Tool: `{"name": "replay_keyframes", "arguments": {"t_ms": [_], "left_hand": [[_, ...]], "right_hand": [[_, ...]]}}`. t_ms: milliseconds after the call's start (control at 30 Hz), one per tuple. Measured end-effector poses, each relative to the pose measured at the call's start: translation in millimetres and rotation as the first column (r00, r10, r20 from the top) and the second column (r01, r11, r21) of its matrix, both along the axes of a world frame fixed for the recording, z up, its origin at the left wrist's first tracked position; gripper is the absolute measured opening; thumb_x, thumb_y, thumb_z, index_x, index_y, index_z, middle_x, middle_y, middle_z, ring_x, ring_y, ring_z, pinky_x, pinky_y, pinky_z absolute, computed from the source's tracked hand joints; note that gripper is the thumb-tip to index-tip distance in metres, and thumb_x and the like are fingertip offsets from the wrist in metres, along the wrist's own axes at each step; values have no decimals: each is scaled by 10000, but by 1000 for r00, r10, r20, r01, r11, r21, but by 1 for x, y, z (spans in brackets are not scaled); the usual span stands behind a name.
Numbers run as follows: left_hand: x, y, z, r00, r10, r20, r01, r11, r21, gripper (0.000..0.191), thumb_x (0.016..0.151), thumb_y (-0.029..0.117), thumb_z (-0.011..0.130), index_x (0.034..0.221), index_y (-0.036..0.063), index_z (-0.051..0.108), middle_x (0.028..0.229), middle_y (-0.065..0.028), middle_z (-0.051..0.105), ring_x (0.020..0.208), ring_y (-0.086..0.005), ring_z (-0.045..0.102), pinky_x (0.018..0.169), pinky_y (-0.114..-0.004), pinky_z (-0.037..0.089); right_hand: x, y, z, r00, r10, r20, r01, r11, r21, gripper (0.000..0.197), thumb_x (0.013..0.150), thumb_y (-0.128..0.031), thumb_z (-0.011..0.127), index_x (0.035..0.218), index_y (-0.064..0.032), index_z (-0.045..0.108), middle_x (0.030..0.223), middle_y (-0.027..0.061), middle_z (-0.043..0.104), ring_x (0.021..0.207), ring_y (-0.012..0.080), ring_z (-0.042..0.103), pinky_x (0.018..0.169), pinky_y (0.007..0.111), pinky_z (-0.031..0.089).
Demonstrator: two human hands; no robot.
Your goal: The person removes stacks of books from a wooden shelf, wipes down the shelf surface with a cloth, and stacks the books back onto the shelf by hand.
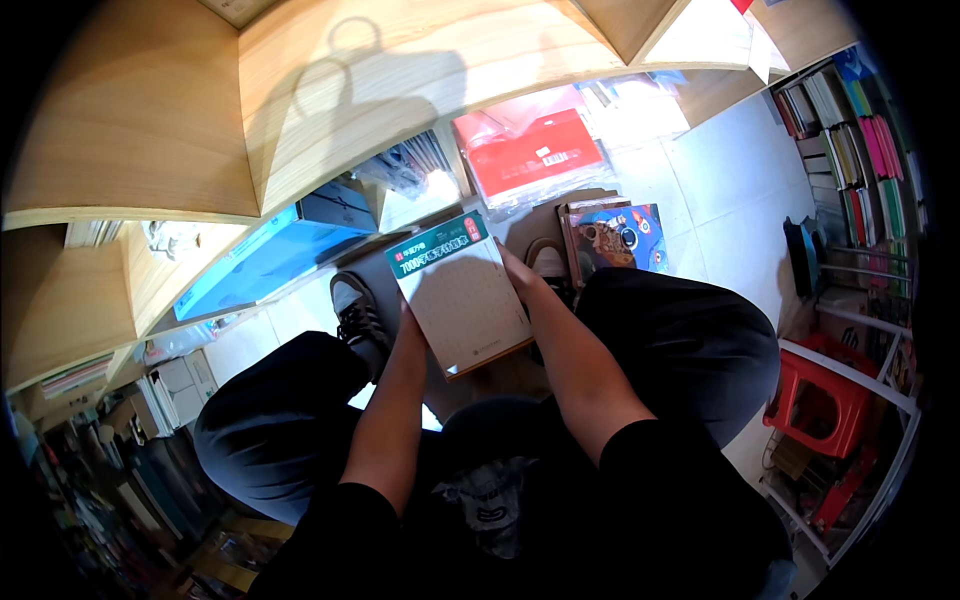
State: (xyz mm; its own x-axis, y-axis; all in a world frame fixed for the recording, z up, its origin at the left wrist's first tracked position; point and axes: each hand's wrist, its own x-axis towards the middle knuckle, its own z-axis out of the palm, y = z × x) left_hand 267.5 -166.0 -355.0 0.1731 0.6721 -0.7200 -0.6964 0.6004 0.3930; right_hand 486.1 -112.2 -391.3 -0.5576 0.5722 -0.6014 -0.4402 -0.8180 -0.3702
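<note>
Between my two hands is a stack of copybooks (465,307), or one thick one, with a beige cover and a green band bearing writing along its far edge. My left hand (409,324) grips its left side, its fingers mostly hidden beneath. On the opposite side, my right hand (517,271) holds the right edge. The stack is turned slightly and sits above the floor between my spread knees. Just beyond my right shoe (547,259), a pile of books (619,236) with a blue illustrated cover rests on the floor.
A wooden shelf unit (442,60) spans the front. On its low level are a blue box (262,247) and a red plastic-wrapped package (532,154). To the right stand a red plastic stool (817,401), a white metal frame (847,367) and rows of books (847,150).
</note>
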Motion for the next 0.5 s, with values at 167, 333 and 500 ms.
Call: {"name": "replay_keyframes", "arguments": {"t_ms": [167, 333, 500], "left_hand": [[0, -6, -4, 1000, 1, -26, -2, 1000, -6, 474, 1002, 395, 418, 1313, 58, 540, 1190, -125, 631, 1026, -273, 647, 835, -415, 559], [0, -8, -8, 999, -10, -48, 10, 1000, -4, 466, 1001, 388, 429, 1311, 58, 541, 1185, -123, 632, 1022, -270, 648, 830, -412, 560], [6, -4, -11, 997, -28, -67, 29, 1000, 10, 458, 1000, 381, 440, 1310, 58, 542, 1180, -120, 633, 1019, -267, 648, 825, -408, 561]], "right_hand": [[1, 4, 13, 999, 27, 21, -27, 1000, 13, 706, 986, -636, 300, 1432, -113, 461, 1380, 88, 547, 1206, 237, 552, 1020, 383, 438], [2, 5, 12, 1000, 5, -22, -5, 1000, 20, 699, 986, -631, 310, 1429, -112, 464, 1377, 85, 549, 1198, 232, 559, 1013, 382, 446], [8, 5, 10, 998, -6, -62, 8, 1000, 21, 692, 986, -626, 321, 1426, -112, 467, 1374, 82, 552, 1191, 228, 566, 1006, 380, 454]]}}
